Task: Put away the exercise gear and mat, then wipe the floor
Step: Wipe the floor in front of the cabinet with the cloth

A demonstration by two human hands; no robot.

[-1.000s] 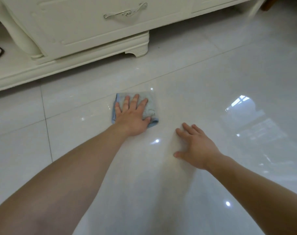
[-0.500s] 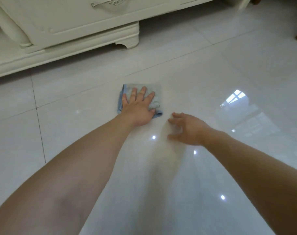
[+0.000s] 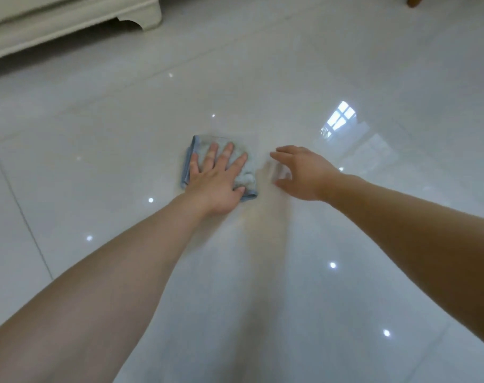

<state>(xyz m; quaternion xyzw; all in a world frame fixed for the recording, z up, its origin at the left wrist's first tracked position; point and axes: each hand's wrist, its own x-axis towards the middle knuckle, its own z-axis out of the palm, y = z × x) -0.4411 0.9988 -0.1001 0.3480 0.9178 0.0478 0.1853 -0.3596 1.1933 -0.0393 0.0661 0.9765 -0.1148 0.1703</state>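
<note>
A folded light-blue cloth (image 3: 247, 176) lies flat on the glossy white tiled floor (image 3: 263, 286). My left hand (image 3: 217, 179) presses down on it with straight, spread fingers, covering most of it. My right hand (image 3: 301, 172) is just right of the cloth, palm down with loosely bent fingers, holding nothing; whether it touches the floor I cannot tell. No exercise gear or mat is in view.
The base and a foot of a cream-white cabinet (image 3: 141, 15) run along the far left. A brown wooden furniture leg (image 3: 413, 0) shows at the top right edge. Tile joints and window reflections mark the floor.
My left hand has slid the cloth to the right, away from the cabinet. My right hand has moved in close beside the cloth. The view has tipped further down.
</note>
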